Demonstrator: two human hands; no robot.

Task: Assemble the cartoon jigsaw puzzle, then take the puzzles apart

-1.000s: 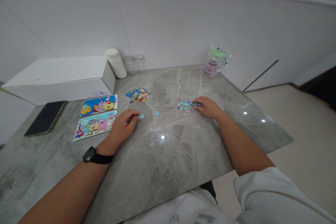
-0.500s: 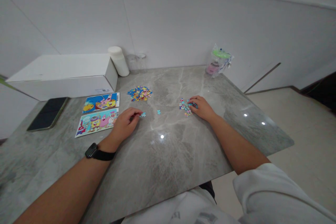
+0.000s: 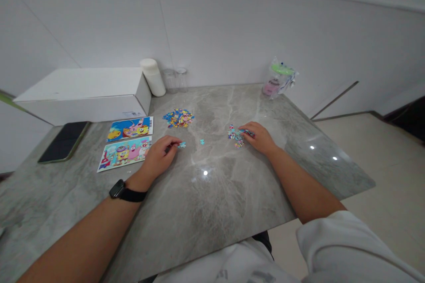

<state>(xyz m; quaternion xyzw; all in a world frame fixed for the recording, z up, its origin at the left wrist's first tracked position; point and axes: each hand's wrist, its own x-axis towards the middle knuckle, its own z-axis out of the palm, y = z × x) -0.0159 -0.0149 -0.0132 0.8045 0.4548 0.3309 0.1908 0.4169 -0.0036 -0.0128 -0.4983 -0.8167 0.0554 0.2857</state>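
Observation:
My left hand (image 3: 161,155), with a black watch on its wrist, is closed, thumb and fingers pinched at the edge of a light-blue jigsaw puzzle piece (image 3: 182,145) on the table. A second light-blue piece (image 3: 202,141) lies alone to the right of it. At the small heap of mixed puzzle pieces (image 3: 235,136), my right hand (image 3: 258,136) has its fingers curled together over the heap's right side. Bluish pieces show between its thumb and fingers; how many is hidden. Farther back lies a larger heap of blue and yellow pieces (image 3: 179,118).
Two cartoon picture cards, one blue (image 3: 130,128) and one pale (image 3: 124,154), lie left of my left hand. Beyond them are a phone (image 3: 64,142), a white box (image 3: 83,108), a white bottle (image 3: 153,78) and two glasses (image 3: 181,80). A bagged, green-lidded cup (image 3: 277,80) stands back right.
The whole view has shifted slightly, with things appearing a little farther right. Both hands keep nearly the same places by the pieces; the right fingers have moved slightly at the heap.

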